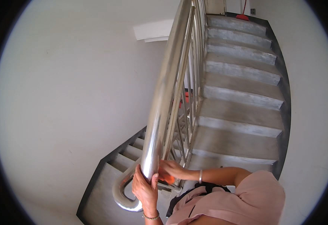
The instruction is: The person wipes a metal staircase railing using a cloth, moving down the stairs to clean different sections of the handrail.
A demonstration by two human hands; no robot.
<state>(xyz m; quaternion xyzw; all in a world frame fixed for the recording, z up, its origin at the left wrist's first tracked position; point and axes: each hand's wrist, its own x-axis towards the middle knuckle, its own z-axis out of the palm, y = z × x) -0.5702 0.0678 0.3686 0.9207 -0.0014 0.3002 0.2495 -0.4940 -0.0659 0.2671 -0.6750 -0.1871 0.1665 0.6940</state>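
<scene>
A thick stainless steel handrail (164, 92) runs from the top of the view down to just before me. My left hand (145, 187) is wrapped around its lower part, thumb on the right side and fingers on the left. Below that hand, the tube bends into a rounded loop (119, 194). On the rail's right side, my right hand (173, 169) holds an orange-red cloth (168, 179) close to the rail's underside. The rail hides part of the cloth and the fingertips, so contact with the metal is unclear.
Upright metal balusters (190, 104) stand below the rail. Concrete stairs (237, 109) rise on the right, and another flight (128, 153) lies at lower left. At the top is a red long-handled tool (242, 17). Red objects (187, 97) show between the balusters.
</scene>
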